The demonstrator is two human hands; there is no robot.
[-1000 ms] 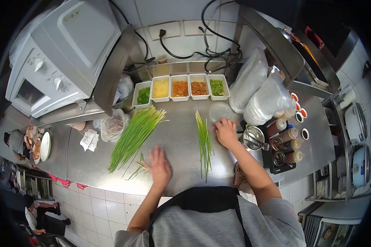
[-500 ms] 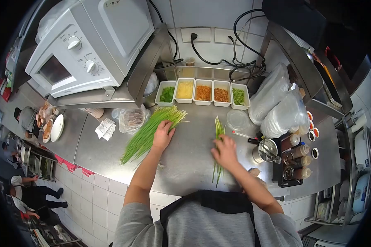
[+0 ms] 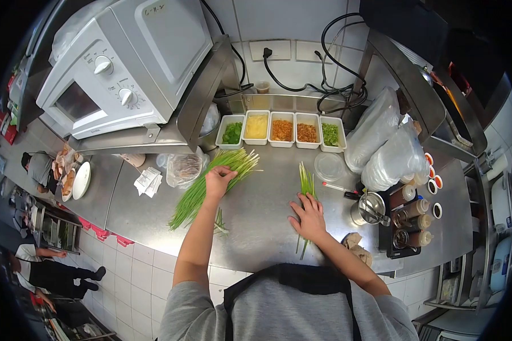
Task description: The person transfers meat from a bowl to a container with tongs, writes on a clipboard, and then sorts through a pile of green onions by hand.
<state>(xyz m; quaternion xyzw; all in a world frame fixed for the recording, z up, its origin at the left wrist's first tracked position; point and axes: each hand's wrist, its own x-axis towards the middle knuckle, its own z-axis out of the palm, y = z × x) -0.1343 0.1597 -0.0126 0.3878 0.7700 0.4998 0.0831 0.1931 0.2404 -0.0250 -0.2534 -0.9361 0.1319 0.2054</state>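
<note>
In the head view, a large bunch of chives [image 3: 193, 199] lies slantwise on the steel desk [image 3: 256, 238], pale ends at the far side and green tips fanned out near the person's left. The left hand [image 3: 219, 181] is over its upper part, fingers drawn together in a narrow pinch; whether a stalk is caught between them, I cannot tell. A few loose stalks [image 3: 219, 223] lie just beside the bunch, below that wrist. Well apart to the right, a small bunch of chives [image 3: 306, 181] lies nearly straight up and down, with the right hand [image 3: 309, 220] spread wide over its middle, palm down and not closed round it. Just beyond are a clear round lid [image 3: 329, 166] and a marker [image 3: 334, 186]; a metal cup [image 3: 367, 208] stands further right.

The stalks look very light, thin and limp: firmer at the pale ends, floppy toward the tips, easily bruised, and perhaps a little slippery where damp. The pale ends seem the best place for a light fingertip pinch on single stalks; a whole bunch would want a loose wrap round the middle, so the tips neither crush nor splay
</note>
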